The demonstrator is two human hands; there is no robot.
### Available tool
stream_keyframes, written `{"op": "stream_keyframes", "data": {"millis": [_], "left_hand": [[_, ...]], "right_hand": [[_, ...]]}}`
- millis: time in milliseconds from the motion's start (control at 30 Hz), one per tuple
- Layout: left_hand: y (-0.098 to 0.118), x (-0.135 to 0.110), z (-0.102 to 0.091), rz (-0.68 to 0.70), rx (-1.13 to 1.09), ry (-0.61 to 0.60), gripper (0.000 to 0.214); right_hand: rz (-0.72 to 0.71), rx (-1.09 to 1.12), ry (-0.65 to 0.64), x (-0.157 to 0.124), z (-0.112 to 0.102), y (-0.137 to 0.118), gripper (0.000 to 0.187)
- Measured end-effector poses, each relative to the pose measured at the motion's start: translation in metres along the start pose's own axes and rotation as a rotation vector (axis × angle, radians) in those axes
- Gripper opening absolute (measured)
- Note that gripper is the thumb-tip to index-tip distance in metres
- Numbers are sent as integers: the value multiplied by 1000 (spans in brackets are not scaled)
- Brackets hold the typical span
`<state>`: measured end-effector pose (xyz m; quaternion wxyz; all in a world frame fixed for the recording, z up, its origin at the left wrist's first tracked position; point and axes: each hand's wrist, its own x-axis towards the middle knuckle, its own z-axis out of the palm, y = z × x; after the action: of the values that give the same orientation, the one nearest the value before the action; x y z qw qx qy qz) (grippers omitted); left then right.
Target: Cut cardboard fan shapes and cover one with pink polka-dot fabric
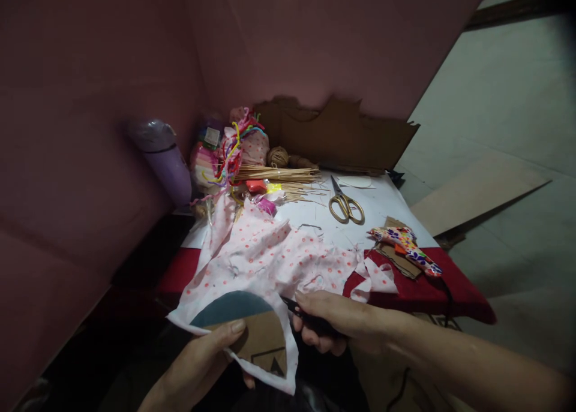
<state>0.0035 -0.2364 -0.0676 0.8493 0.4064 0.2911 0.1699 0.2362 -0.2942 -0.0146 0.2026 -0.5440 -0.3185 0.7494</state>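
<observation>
My left hand (200, 364) pinches a cardboard piece (261, 337) with its thumb on top and its fingers underneath. The piece has a curved edge and a dark blue-grey part. Pink dotted fabric (265, 244) lies beneath it, its pale edge showing around the cardboard and the rest spreading over the table. My right hand (326, 319) is closed around black scissors (310, 319), mostly hidden by the fingers. Their tip points left, at the fabric beside the cardboard's right edge.
Brass-handled scissors (345, 208) lie on the white tabletop (382, 211). A flower-patterned glue gun (411, 250) rests on cardboard scraps at the right. Farther back are bamboo sticks (279, 174), a twine ball (278, 156), colourful pipe cleaners (234, 148) and a torn cardboard sheet (337, 133). A purple bottle (168, 172) stands left.
</observation>
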Motion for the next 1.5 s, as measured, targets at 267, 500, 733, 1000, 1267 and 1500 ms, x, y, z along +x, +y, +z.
{"op": "stream_keyframes", "data": {"millis": [267, 500, 733, 1000, 1267, 1500], "left_hand": [[0, 1, 0, 10, -19, 28, 36], [0, 1, 1, -7, -28, 30, 34], [-3, 2, 1, -6, -11, 0, 34], [-4, 1, 2, -13, -1, -8, 37], [-6, 3, 1, 3, 30, 3, 36], [-3, 3, -1, -9, 84, -17, 41]], "right_hand": [[-93, 115, -43, 3, -2, 1, 46], [-137, -34, 44, 9, -1, 8, 50], [-235, -55, 36, 15, 9, 1, 50], [-237, 2, 95, 18, 12, 7, 48], [-267, -43, 189, 15, 16, 6, 53], [-151, -165, 169, 14, 11, -3, 48]]}}
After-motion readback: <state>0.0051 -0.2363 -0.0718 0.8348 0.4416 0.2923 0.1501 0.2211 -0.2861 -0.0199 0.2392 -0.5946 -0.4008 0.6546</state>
